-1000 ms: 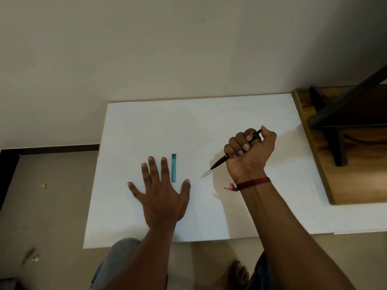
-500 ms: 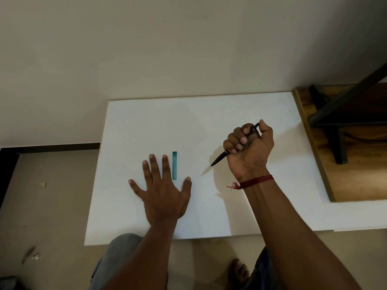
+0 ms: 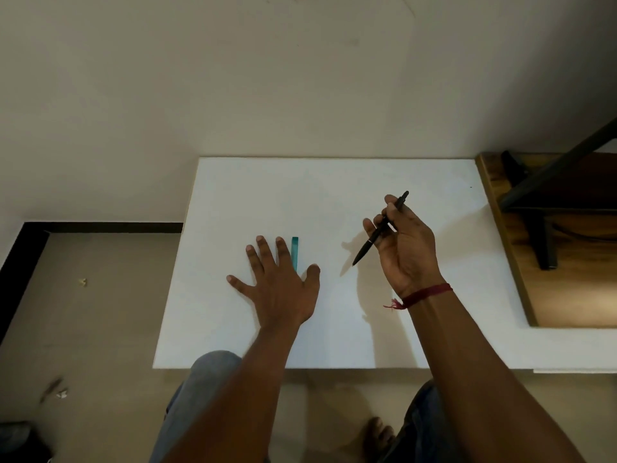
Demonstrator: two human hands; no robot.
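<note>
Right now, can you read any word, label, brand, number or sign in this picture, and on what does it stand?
None: no text can be read anywhere.
The pen in the right hand shows no legible print; any marking on it is too small to tell.
The teal strip by the left hand looks plain.
The white board bears no writing.
</note>
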